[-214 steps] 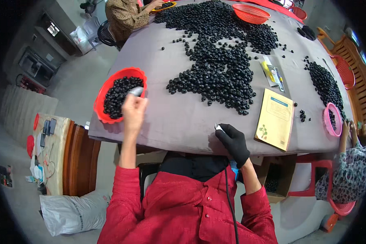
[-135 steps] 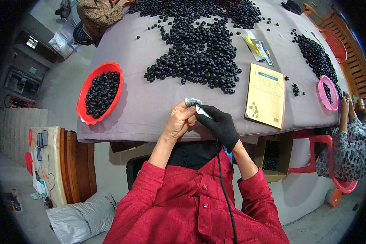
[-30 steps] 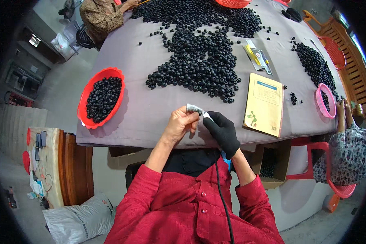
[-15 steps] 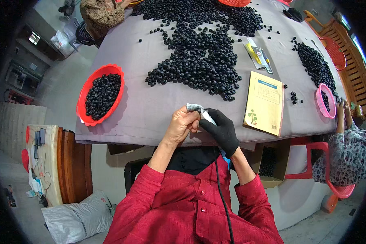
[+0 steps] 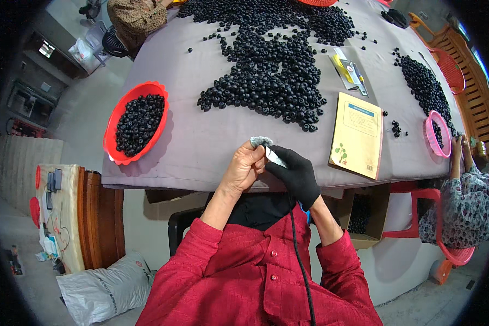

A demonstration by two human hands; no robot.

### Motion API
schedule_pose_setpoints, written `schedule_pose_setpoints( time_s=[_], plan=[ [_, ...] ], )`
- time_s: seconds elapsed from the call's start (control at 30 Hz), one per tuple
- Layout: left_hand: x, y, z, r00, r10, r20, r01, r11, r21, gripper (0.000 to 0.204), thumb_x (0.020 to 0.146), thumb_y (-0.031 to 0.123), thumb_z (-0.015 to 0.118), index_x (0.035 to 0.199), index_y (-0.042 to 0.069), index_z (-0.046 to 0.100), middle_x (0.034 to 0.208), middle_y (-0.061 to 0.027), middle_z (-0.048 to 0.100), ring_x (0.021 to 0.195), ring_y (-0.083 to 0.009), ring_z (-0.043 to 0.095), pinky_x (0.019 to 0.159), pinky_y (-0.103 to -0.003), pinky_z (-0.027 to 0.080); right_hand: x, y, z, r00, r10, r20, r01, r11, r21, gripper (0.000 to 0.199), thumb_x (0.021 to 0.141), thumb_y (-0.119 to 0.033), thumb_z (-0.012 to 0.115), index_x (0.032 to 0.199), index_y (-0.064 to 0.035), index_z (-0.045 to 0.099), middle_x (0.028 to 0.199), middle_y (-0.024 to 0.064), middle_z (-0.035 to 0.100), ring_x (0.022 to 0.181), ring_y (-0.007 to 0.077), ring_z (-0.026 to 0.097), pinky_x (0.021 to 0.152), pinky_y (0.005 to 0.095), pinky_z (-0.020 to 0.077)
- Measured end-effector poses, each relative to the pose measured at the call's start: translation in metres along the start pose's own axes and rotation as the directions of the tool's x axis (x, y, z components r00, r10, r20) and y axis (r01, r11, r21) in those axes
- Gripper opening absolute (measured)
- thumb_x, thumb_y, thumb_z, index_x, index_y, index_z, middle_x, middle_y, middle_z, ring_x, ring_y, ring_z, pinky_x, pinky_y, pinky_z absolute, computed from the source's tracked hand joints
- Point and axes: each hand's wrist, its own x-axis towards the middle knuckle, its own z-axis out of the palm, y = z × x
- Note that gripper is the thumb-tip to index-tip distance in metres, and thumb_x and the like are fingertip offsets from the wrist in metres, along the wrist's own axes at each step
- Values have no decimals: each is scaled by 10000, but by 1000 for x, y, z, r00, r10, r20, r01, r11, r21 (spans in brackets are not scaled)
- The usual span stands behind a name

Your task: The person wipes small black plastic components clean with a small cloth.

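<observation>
A small grey-white piece of cloth or paper (image 5: 261, 140) is pinched at the near edge of the table, between my two hands. My bare left hand (image 5: 242, 168) is closed on its left side, fingers curled. My right hand (image 5: 299, 176), in a black glove, closes thumb and fingers on its right side, where a whitish strip shows. I cannot tell whether both hands hold one piece or two. Beyond them lies a large spread of black, bead-like pieces (image 5: 261, 95) with holes. Neither hand touches those.
A red scalloped basket (image 5: 165, 117) of black pieces stands left. Right are a yellow booklet (image 5: 358, 157), a packaged cutter (image 5: 349, 71) and a pink basket (image 5: 430, 142). One person (image 5: 136, 22) sits far left; another (image 5: 459, 198) sits right. An open carton (image 5: 377, 217) stands below the table edge.
The grey-white piece and the whitish strip have shifted slightly in my fingers. Both hands stay in nearly the same place. The view has moved a little.
</observation>
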Motion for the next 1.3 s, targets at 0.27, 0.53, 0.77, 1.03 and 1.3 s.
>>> schedule_pose_setpoints(
  time_s=[0.27,0.53,0.77,1.03,1.3],
  plan=[
    [1,-1,1,1000,1,-5,-1,1000,7,131,846,122,572,971,84,589,735,30,560,542,-31,451,481,-161,344,0,-4,0,1000,-1,8,1,1000,16,344,788,-186,640,1089,-31,576,946,95,628,852,114,574,749,256,455],
    [1,-1,-1,999,2,38,-1,1000,-5,103,856,115,556,951,90,587,725,35,547,539,-31,445,484,-165,349,1,-6,-2,999,7,38,-7,1000,-1,332,799,-116,627,1103,0,561,966,61,617,871,91,541,772,242,445],
    [1,-3,-3,1000,-8,20,8,1000,8,98,861,122,549,948,91,584,716,41,538,530,-30,426,485,-169,341,0,-3,-2,999,-3,32,3,1000,26,332,811,-154,610,1103,-3,562,959,86,626,859,99,558,756,250,453],
    [-1,-2,0,1000,-3,28,3,1000,7,90,866,128,543,930,85,589,691,38,515,523,-39,387,479,-183,324,1,0,0,1000,-20,11,20,1000,1,304,821,-168,587,1078,-6,574,941,120,638,837,105,575,729,263,461],
    [-1,-2,4,999,23,26,-24,999,32,94,868,120,539,928,71,592,665,39,500,513,-38,375,472,-190,313,0,-1,1,1000,-7,10,6,998,58,304,832,-182,577,1077,-3,568,909,121,641,811,107,582,715,262,462]
  ],
)
